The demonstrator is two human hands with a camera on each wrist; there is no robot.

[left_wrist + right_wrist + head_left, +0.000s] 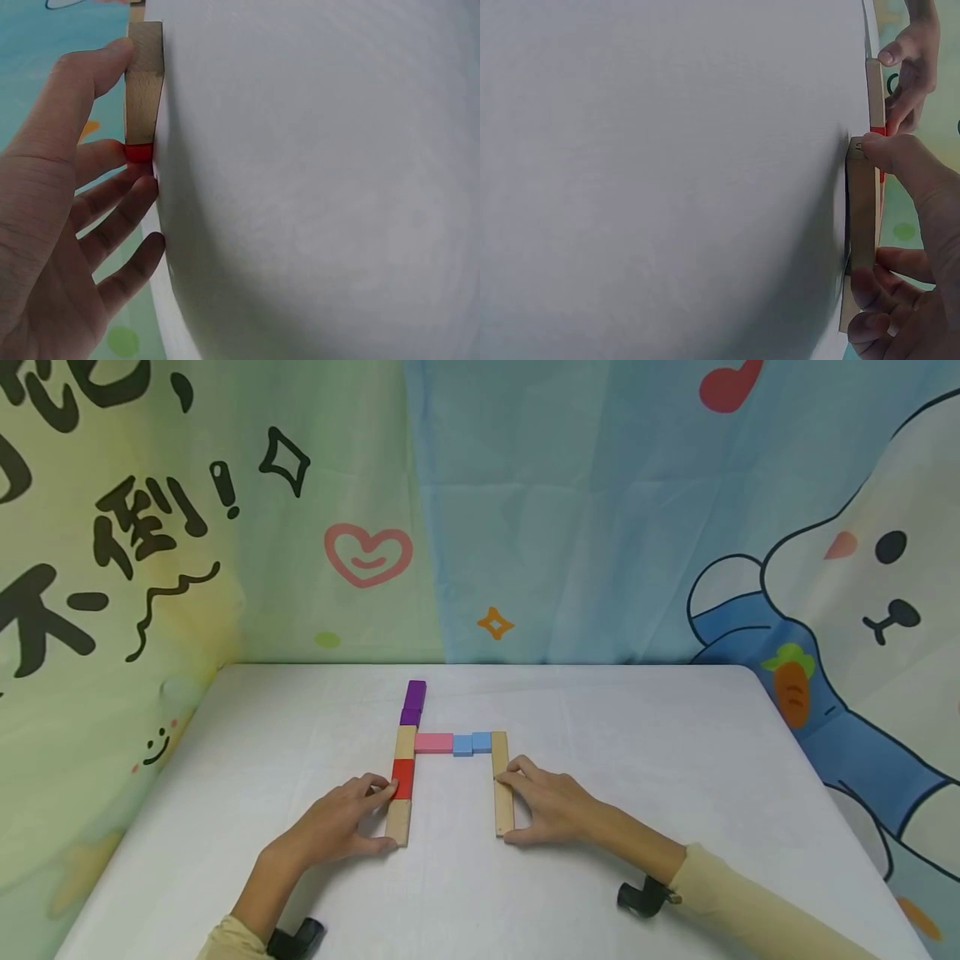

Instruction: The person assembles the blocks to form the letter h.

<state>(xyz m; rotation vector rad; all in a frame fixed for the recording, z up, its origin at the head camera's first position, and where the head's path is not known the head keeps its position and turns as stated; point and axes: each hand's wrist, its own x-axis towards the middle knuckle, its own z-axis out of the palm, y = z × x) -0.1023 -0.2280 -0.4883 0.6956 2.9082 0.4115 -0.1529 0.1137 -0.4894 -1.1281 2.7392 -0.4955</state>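
On the white table, a left column of blocks has two purple blocks [413, 697] at its far end, a plain wooden block, a red block [403, 778] and a near plain wooden block [398, 822]. My left hand [341, 822] brackets that near block, thumb at its near end, index finger against the red block. My right hand [551, 806] pinches another plain wooden block [862, 202] lengthwise, thumb on the near end and fingers at the far end. Beyond it lies one more plain block [499, 752], whose full length is partly hidden.
A pink block [434, 743] and two blue blocks [472, 744] form a crossbar between the columns. White tabletop [637, 752] extends to both sides. A printed cloth [555, 510] hangs behind. Each wrist carries a small black camera [643, 897].
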